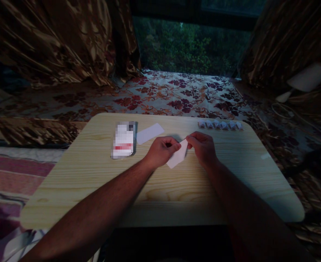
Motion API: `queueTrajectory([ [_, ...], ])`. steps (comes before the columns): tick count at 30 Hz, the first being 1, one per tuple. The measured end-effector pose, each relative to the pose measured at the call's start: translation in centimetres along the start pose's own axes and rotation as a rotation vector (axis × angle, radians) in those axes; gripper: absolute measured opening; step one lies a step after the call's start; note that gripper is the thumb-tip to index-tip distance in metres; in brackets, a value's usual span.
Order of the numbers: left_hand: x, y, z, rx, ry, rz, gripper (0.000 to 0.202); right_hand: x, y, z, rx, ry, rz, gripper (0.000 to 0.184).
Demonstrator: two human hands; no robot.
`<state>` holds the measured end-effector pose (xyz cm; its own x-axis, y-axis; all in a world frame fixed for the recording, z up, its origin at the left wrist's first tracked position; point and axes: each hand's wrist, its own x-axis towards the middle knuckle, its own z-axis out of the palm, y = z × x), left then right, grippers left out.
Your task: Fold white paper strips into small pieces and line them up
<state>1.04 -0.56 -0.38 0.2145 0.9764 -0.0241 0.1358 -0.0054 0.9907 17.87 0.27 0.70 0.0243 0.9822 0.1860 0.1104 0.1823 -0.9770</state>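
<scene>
A small white paper slip (pixel 177 156) is held just above the middle of a light wooden table (pixel 231 189). My left hand (pixel 162 150) pinches its left upper edge with curled fingers. My right hand (pixel 202 146) pinches its upper right corner. A second white paper slip (pixel 150 133) lies flat behind my left hand. To the left of that slip lies a white and red packet (pixel 123 140). A row of several small folded white paper pieces (pixel 220 124) sits along the table's far right edge.
A floral patterned cloth (pixel 177 92) covers the surface beyond the table. Brown patterned curtains (pixel 54 40) hang at left and right of a dark window with greenery. A white object with a cord (pixel 308 78) lies at far right. Striped bedding (pixel 13 171) is at left.
</scene>
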Motion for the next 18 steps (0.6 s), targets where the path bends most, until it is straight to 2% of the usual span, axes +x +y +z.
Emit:
queueTrajectory([
  [5, 0.0, 0.0, 0.0, 0.022, 0.007, 0.000, 0.026, 0.0, 0.1, 0.1, -0.068, 0.030, -0.014, 0.020],
  [12, 0.3, -0.4, -0.2, -0.017, 0.065, 0.012, 0.024, -0.1, 0.5, 0.0, -0.101, -0.098, 0.031, 0.025],
  [18, 0.3, -0.5, -0.3, 0.013, 0.068, 0.013, 0.024, 0.0, 1.2, -0.1, -0.169, -0.090, -0.012, 0.024],
])
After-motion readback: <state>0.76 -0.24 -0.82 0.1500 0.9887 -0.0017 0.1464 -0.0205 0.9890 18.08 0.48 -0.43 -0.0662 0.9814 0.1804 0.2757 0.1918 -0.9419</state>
